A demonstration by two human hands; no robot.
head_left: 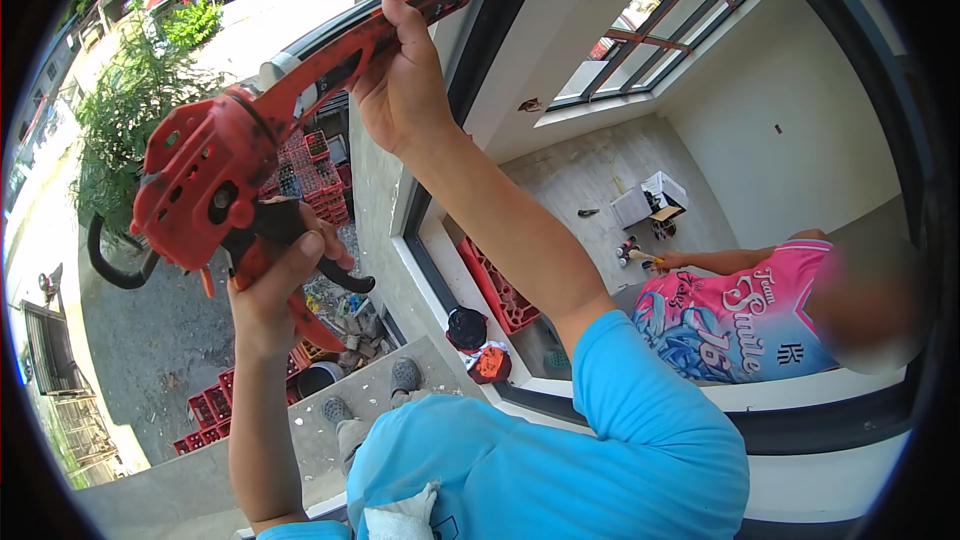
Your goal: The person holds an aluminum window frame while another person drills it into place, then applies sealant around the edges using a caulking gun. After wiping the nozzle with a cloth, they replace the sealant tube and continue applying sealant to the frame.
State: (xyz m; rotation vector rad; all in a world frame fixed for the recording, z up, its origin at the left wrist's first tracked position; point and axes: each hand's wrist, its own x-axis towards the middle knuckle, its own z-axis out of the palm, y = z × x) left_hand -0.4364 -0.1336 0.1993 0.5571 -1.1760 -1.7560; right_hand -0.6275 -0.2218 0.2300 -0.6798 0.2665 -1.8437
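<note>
A red caulking gun (205, 180) with a sealant tube (340, 35) in its cradle is held up in front of me. Its nozzle end reaches the dark window frame (487, 30) at the top. My right hand (400, 80) wraps round the cradle and tube near the middle. Lower down, my left hand (280, 285) is closed round the gun's handle, fingers near the trigger. Whether the nozzle touches the frame I cannot tell.
Indoors on the right, a person in a pink and blue shirt (740, 315) holds a tool. A red crate (500, 285) lies by the sill. Below left are stacked red crates (315, 175), a ledge and a sheer drop to the yard.
</note>
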